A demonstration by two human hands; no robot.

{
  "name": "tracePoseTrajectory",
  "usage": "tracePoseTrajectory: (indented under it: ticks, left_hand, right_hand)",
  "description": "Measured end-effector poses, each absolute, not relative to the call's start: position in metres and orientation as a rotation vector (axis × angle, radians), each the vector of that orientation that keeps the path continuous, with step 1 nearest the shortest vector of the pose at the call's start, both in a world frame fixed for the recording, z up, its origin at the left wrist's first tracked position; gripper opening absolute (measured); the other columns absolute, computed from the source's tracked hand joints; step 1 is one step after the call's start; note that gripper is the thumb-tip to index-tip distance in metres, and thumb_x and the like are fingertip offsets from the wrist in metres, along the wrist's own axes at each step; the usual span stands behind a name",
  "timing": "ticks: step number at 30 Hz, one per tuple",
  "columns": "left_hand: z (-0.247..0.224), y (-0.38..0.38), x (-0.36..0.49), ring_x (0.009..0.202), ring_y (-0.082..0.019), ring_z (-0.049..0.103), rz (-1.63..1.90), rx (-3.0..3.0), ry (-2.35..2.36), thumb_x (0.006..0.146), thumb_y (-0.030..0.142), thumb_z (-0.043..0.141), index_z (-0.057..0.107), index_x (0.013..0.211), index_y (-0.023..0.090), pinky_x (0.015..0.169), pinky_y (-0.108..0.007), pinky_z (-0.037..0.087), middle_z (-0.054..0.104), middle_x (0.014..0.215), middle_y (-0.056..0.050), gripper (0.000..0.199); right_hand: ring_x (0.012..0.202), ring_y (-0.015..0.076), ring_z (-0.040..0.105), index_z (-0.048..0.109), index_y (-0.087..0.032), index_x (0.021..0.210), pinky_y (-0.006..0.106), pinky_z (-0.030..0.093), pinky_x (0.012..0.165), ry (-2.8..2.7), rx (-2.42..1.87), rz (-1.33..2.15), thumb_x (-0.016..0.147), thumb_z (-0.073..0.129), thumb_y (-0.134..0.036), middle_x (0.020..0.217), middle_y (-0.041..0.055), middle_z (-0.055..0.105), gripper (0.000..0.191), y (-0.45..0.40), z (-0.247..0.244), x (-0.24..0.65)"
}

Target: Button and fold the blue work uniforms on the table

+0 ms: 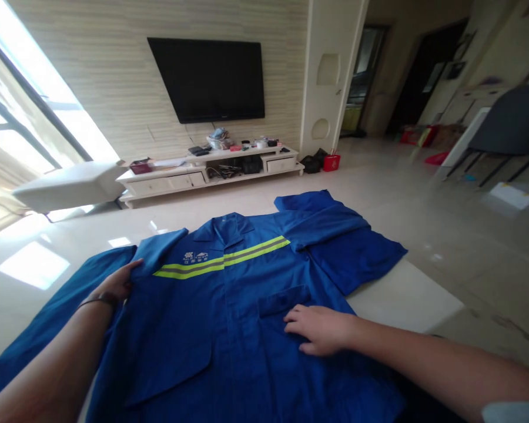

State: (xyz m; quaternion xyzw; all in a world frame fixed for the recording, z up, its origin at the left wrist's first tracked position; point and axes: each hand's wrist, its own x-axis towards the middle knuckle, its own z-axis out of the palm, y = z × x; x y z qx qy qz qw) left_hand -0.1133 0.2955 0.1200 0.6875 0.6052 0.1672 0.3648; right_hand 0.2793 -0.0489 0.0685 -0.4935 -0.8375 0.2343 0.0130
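On white table (427,299), blue jacket (242,294), left hand (114,285) gripping its side, right hand (317,330) loosely spread on front

Right of the left grip (116,283), the white chest lettering (195,257) is too small to read! Nearer than the right grip (320,329), the blue jacket (180,317) runs off the bottom edge, hiding much of the counter (417,296); far beyond, a dark chair (511,120) gets cut off.

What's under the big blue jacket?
A pale tabletop peeks out beyond the blue jacket at the picture's right. The jacket covers the rest, so I can't tell whether anything else is hidden underneath.
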Motion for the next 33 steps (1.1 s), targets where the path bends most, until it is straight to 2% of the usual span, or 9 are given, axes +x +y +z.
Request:
tracePoseTrajectory:
  ticks: [3, 5, 8, 12, 16, 22, 28, 31, 33]
  left_hand:
    - [0.118, 0.300, -0.088, 0.082, -0.025, 0.065, 0.593, 1.750, 1.775, 0.099, 0.039, 0.039, 0.053, 0.136, 0.001, 0.076, -0.038, 0.053, 0.071, 0.092, -0.011, 0.055]
    - [0.107, 0.285, -0.067, 0.083, -0.024, 0.065, 0.637, 2.148, 1.705, 0.099, 0.038, 0.041, 0.052, 0.144, 0.008, 0.079, -0.037, 0.052, 0.073, 0.096, -0.010, 0.055]
    - [0.076, 0.247, -0.038, 0.078, -0.022, 0.066, 0.192, 2.792, 1.180, 0.101, 0.031, 0.035, 0.058, 0.143, 0.024, 0.080, -0.035, 0.050, 0.074, 0.090, -0.007, 0.048]
    - [0.040, 0.208, -0.026, 0.073, -0.023, 0.067, -0.324, 3.089, 0.512, 0.099, 0.020, 0.036, 0.051, 0.150, 0.029, 0.075, -0.034, 0.048, 0.073, 0.081, -0.007, 0.054]
    - [0.046, 0.202, -0.034, 0.087, -0.024, 0.071, -0.201, 3.099, 0.528, 0.101, 0.031, 0.038, 0.036, 0.158, 0.032, 0.077, -0.034, 0.050, 0.074, 0.116, -0.008, 0.057]
    - [0.075, 0.193, -0.004, 0.088, -0.023, 0.070, 0.069, 2.927, 0.816, 0.096, 0.052, 0.048, 0.054, 0.137, 0.025, 0.079, -0.034, 0.053, 0.071, 0.116, -0.006, 0.049]
    - [0.057, 0.185, 0.095, 0.119, -0.030, 0.063, 0.391, 2.596, 1.081, 0.086, 0.046, 0.067, 0.049, 0.138, 0.013, 0.101, -0.039, 0.050, 0.064, 0.131, -0.018, 0.064]
    - [0.044, 0.187, 0.135, 0.114, -0.033, 0.065, 0.356, 2.405, 1.233, 0.078, 0.046, 0.077, 0.057, 0.129, 0.009, 0.094, -0.039, 0.052, 0.068, 0.123, -0.020, 0.066]
    - [0.043, 0.189, 0.148, 0.101, -0.032, 0.068, 0.342, 2.338, 1.260, 0.076, 0.041, 0.078, 0.067, 0.109, 0.010, 0.086, -0.038, 0.053, 0.073, 0.108, -0.018, 0.047]
  right_hand:
    - [0.116, 0.0303, 0.057, 0.068, -0.018, 0.121, 0.041, 0.053, 0.092, -2.607, -1.516, 0.725, 0.084, 0.069, -0.031, 0.127, 0.0143, 0.063, 0.039, -0.049, 0.069, 0.279]
    - [0.117, 0.0312, 0.057, 0.067, -0.016, 0.122, 0.042, 0.053, 0.092, -2.617, -1.516, 0.732, 0.084, 0.069, -0.029, 0.128, 0.0153, 0.062, 0.040, -0.049, 0.070, 0.279]
    - [0.119, 0.0330, 0.056, 0.067, -0.015, 0.123, 0.045, 0.053, 0.094, -2.648, -1.530, 0.748, 0.084, 0.070, -0.028, 0.130, 0.0167, 0.061, 0.042, -0.049, 0.071, 0.278]
    - [0.120, 0.0344, 0.056, 0.068, -0.014, 0.121, 0.047, 0.054, 0.094, -2.676, -1.548, 0.747, 0.084, 0.071, -0.028, 0.130, 0.0170, 0.061, 0.040, -0.050, 0.073, 0.276]
    - [0.124, 0.0348, 0.054, 0.064, -0.015, 0.128, 0.047, 0.054, 0.096, -2.683, -1.544, 0.754, 0.084, 0.071, -0.028, 0.136, 0.0171, 0.058, 0.046, -0.054, 0.073, 0.278]
    - [0.124, 0.0344, 0.054, 0.064, -0.015, 0.130, 0.045, 0.053, 0.095, -2.696, -1.504, 0.724, 0.085, 0.069, -0.030, 0.134, 0.0168, 0.058, 0.048, -0.057, 0.067, 0.282]
    - [0.120, 0.0340, 0.056, 0.064, -0.015, 0.126, 0.043, 0.053, 0.090, -2.743, -1.521, 0.664, 0.085, 0.068, -0.030, 0.131, 0.0165, 0.060, 0.044, -0.055, 0.063, 0.280]
    - [0.121, 0.0342, 0.055, 0.064, -0.014, 0.127, 0.043, 0.053, 0.089, -2.778, -1.519, 0.682, 0.086, 0.068, -0.031, 0.132, 0.0170, 0.059, 0.045, -0.055, 0.065, 0.280]
    - [0.120, 0.0343, 0.056, 0.064, -0.014, 0.127, 0.043, 0.053, 0.087, -2.785, -1.508, 0.682, 0.086, 0.068, -0.032, 0.132, 0.0174, 0.059, 0.045, -0.055, 0.066, 0.280]
